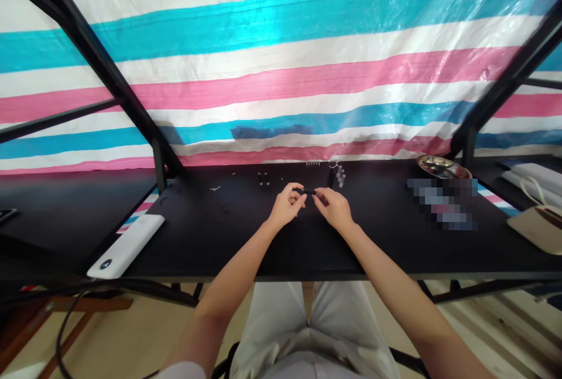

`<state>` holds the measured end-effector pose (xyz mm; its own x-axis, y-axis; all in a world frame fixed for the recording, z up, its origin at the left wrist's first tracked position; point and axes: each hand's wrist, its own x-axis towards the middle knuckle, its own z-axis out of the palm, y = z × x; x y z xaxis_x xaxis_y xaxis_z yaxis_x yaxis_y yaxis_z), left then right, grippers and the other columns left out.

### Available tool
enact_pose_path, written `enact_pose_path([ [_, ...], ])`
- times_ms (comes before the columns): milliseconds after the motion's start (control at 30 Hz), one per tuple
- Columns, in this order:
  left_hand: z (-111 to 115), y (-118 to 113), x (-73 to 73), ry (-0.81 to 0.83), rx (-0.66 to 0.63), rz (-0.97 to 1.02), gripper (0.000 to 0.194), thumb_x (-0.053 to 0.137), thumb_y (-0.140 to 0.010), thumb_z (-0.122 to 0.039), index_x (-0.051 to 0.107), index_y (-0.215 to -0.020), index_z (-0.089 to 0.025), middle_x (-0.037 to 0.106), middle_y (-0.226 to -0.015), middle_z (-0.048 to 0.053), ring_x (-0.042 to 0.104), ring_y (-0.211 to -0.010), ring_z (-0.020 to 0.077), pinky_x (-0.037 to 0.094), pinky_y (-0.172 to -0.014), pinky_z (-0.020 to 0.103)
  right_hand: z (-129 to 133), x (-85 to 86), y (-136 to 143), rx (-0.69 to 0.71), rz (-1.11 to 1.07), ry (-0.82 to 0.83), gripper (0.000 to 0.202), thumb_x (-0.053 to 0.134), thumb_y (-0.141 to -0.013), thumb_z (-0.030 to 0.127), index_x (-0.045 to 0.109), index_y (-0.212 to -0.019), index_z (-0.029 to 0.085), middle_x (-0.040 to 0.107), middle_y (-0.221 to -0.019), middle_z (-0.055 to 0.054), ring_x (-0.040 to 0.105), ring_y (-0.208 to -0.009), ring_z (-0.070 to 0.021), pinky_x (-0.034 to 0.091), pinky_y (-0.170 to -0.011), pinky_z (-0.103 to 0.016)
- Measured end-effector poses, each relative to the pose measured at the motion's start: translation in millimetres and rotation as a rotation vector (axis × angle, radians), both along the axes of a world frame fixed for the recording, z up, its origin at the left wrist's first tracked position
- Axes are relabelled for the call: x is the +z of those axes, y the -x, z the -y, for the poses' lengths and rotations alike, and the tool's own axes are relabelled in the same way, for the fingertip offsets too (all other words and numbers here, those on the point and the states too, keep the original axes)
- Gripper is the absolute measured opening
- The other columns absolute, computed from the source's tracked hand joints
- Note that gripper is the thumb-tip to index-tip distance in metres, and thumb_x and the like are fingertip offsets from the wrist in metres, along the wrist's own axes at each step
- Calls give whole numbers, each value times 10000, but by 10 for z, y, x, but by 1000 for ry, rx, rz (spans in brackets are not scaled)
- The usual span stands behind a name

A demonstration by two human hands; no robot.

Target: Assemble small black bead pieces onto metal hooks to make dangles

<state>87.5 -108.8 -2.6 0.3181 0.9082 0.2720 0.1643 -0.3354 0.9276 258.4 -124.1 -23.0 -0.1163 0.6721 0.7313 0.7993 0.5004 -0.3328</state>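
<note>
We hold one small black rod between our two hands, left hand at one end and right hand at the other. It is short, slim and dark, and it lies nearly level, running from side to side. Our fingertips cover both its ends, so we see only the middle stretch; its finer detail is too small to tell.
</note>
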Motion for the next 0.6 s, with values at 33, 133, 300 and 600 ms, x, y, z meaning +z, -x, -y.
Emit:
enact_pose_path([
  [33, -5, -4, -1, 17, 2, 19, 338, 538, -777, -401, 455, -1022, -184, 575, -612, -50, 435, -356, 39, 349, -379, 160, -1, -4, 0, 3, -22, 4, 211, 473, -849, 296, 619, -937, 173, 647, -737, -38, 568, -583, -122, 429, -596, -248],
  [133, -26, -12, -3, 71, 3, 43, 373, 574, -748, -410, 478, -1012, -164, 570, -596, -48, 428, -335, 43, 333, -351, 168, 7, -9, 3, 43, -65, 15, 222, 482, -847, 313, 623, -947, 174, 648, -736, -35, 557, -562, -115, 449, -598, -248],
  [300, -34, -28, -8, 122, -26, 18, 355, 605, -723, -416, 553, -933, -134, 551, -554, -42, 405, -327, 35, 317, -339, 166, 33, -8, 20, 149, -69, 57, 242, 463, -856, 310, 623, -992, 189, 649, -771, -43, 582, -629, -127, 484, -633, -254],
  [600, -37, -54, -67, 128, -2, 4, 339, 605, -725, -410, 572, -911, -128, 541, -519, -41, 413, -325, 44, 319, -342, 166, 33, -71, 60, 190, -97, 126, 258, 456, -846, 269, 601, -1046, 196, 669, -934, -51, 617, -695, -127, 509, -675, -250],
])
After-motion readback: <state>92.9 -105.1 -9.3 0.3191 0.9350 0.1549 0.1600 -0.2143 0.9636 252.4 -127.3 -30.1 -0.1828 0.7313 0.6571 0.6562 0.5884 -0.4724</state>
